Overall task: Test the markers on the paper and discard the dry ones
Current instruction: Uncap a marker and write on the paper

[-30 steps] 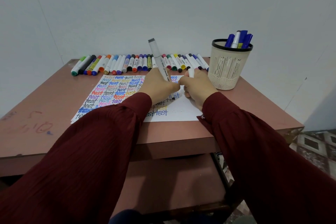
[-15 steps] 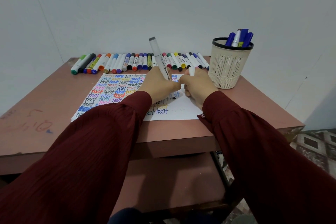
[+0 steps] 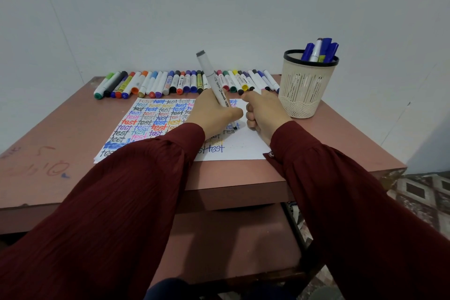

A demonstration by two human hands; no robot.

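The left hand [image 3: 210, 116] grips the grey marker [image 3: 210, 71], slanted up and away from its tip on the paper [image 3: 243, 148], with the right hand [image 3: 265, 114] just beside it curled round the cap [image 3: 262, 91].

Left hand [image 3: 214, 114] holds a marker [image 3: 212, 78] in its grip, right hand [image 3: 265, 114] fisted just beside.

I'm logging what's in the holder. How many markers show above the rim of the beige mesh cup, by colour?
Blue-capped plastic markers: 3
White-barrelled plastic marker: 1
Total showing above the rim of the beige mesh plastic cup: 4; any that sit lower inside are hidden.
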